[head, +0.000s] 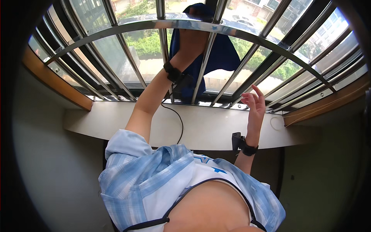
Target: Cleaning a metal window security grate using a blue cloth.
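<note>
A dark blue cloth (221, 55) hangs at the window behind upright metal bars (206, 63). My left hand (192, 40) reaches between the bars and behind the curved metal rail (124, 28), holding the cloth; its fingers are largely hidden by the rail and the cloth. Part of the cloth rises above the rail and part hangs below my wrist. My right hand (255, 100) is raised over the sill's right part, near the bars, with fingers apart and slightly bent, nothing in it. Each wrist wears a black strap with a small device.
A white window sill (203, 124) runs below the bars. A thin black cable (181, 120) crosses it from near my left wrist. Wooden frame pieces (62, 79) edge the window at both sides, with a thin pale cord (307, 113) at the right one. Greenery and buildings show outside.
</note>
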Demonstrator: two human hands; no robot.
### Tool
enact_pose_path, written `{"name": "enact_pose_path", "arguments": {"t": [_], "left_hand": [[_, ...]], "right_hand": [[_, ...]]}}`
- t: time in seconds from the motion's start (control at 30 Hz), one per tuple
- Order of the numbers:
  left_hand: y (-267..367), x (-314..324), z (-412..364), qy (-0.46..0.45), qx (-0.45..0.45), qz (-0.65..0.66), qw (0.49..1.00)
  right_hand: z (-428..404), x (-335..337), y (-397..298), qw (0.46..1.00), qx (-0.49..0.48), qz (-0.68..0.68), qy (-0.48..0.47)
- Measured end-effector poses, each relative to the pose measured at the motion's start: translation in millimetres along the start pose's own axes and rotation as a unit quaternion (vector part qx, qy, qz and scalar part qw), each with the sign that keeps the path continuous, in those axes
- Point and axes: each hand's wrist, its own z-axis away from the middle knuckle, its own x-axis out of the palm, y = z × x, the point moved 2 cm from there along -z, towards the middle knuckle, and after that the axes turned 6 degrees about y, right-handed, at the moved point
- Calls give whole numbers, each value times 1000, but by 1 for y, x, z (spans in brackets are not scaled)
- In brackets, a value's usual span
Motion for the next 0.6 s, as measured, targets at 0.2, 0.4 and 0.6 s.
{"name": "enact_pose_path", "arguments": {"t": [0.2, 0.4, 0.6], "left_hand": [[5, 71, 137, 32, 207, -53, 976], [-11, 135, 274, -202, 298, -48, 932], [-1, 53, 233, -177, 173, 9, 969]], "right_hand": [[1, -7, 7, 999, 21, 22, 24], [7, -14, -4, 999, 19, 36, 36], [16, -28, -3, 998, 15, 34, 58]]}}
